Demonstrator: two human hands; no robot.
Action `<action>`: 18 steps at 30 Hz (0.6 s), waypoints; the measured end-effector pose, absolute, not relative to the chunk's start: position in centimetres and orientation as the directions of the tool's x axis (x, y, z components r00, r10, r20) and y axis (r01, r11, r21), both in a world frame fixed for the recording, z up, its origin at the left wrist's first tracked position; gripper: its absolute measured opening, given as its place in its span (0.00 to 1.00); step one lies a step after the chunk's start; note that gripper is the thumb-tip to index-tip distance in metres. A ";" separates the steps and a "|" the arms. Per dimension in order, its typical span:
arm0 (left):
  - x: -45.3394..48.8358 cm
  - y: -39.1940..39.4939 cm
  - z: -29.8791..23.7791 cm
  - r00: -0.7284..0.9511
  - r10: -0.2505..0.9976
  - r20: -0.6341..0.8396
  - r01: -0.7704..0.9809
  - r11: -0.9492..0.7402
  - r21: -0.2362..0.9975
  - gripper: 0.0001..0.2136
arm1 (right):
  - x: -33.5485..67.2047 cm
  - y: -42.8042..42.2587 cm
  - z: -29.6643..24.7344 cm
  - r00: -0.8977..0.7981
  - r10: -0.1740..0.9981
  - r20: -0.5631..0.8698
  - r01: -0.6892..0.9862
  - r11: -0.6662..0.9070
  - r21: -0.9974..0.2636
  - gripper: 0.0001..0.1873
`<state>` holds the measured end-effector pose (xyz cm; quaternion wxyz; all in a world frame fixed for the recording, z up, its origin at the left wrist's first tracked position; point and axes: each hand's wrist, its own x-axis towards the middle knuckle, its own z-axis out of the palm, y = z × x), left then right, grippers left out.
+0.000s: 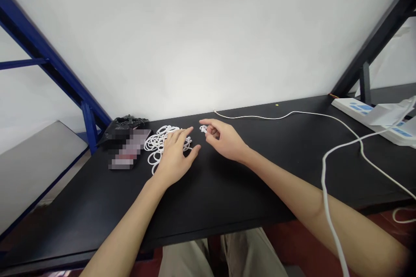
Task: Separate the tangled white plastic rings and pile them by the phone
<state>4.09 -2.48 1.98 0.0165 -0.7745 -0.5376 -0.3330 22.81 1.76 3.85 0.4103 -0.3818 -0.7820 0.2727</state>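
A loose pile of white rings [151,143] lies on the black table [221,203], left of centre. My left hand [177,153] is over the right side of this pile, palm down, fingers stretched and thumb apart; it covers part of the rings. To its right, my right hand [224,137] has its index finger extended and the other fingers curled in. A small white piece [203,129] shows at those curled fingertips, partly hidden by them; its exact shape is too small to make out.
A blurred-out flat object [130,149] and a crumpled black plastic bag [128,122] lie left of the rings. A white cable [279,117] runs along the back; another hangs across my right forearm. White boxes with blue markings [360,107] stand at right. Blue frame bars [58,73] rise at left.
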 end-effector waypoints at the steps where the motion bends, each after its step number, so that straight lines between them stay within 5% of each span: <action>1: 4.3 -2.7 2.2 0.245 0.824 0.511 0.817 -0.459 0.349 0.21 | 22.4 1.1 4.0 -0.365 0.818 0.444 0.335 0.561 -0.757 0.18; 7: 4.8 -3.6 2.9 0.322 0.852 0.414 0.747 -0.497 0.442 0.12 | 21.7 -0.8 4.4 -0.451 0.805 0.385 0.146 0.492 -0.858 0.08; 18: 4.7 -3.6 2.9 0.305 0.851 0.427 0.730 -0.497 0.469 0.17 | 22.2 0.1 4.3 -0.518 0.783 0.345 0.060 0.435 -0.898 0.11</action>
